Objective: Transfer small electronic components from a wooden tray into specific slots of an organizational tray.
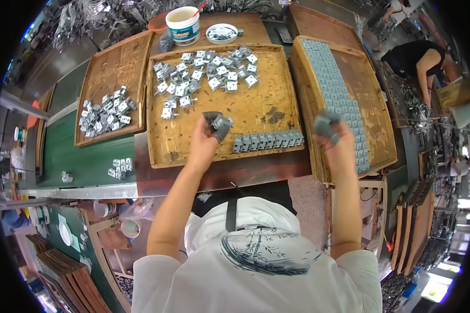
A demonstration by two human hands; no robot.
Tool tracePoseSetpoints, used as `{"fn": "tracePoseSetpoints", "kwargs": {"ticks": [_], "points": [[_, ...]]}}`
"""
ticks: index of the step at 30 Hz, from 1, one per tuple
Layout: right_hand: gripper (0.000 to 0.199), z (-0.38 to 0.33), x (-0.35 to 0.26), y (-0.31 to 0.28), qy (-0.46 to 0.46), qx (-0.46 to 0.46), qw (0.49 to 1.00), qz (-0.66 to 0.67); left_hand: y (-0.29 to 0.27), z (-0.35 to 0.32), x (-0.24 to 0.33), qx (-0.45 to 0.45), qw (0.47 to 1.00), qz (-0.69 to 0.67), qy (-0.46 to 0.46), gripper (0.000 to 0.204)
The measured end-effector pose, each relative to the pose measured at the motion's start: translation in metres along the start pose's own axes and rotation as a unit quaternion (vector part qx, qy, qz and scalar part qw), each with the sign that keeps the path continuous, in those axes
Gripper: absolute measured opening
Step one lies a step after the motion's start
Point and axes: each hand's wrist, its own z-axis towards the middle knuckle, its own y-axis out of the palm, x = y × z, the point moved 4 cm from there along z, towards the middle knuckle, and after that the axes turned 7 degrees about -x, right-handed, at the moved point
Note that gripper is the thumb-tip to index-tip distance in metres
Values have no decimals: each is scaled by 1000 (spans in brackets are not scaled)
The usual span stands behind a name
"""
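Over middle tray, left hand holding bracket

- Premises: a small-parts workshop or factory floor, with hand assembly at a bench.
- Worn wooden trays cover the bench, one bearing a loose heap of small grey metal parts.
- A side tray carries identical parts laid in ordered rows.
- Spare trays stacked at floor level.
- A second worker bends over nearby stock.
- A white plastic tub stands behind the trays.
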Motion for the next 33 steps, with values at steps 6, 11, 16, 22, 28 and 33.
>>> {"fn": "tracePoseSetpoints", "kwargs": {"ticks": [6,11,16,22,28,33], "points": [[29,-49,46,85,53,-74,996,-10,7,-63,23,-118,985,-128,3,34],[37,-71,32,130,58,-158,985,-36,0,-90,39,-165,975,-151,11,37],[33,-101,-3,148,-103,-148,856,-484,8,-104,62,-210,969,-114,56,37],[26,-114,-12,147,-218,-128,801,-543,16,-107,68,-260,959,-51,97,38],[22,-107,-12,141,-209,-141,803,-540,28,-108,63,-263,959,7,109,34],[21,-98,-6,140,-198,-171,783,-565,34,-105,49,-230,968,-100,5,33]]}}
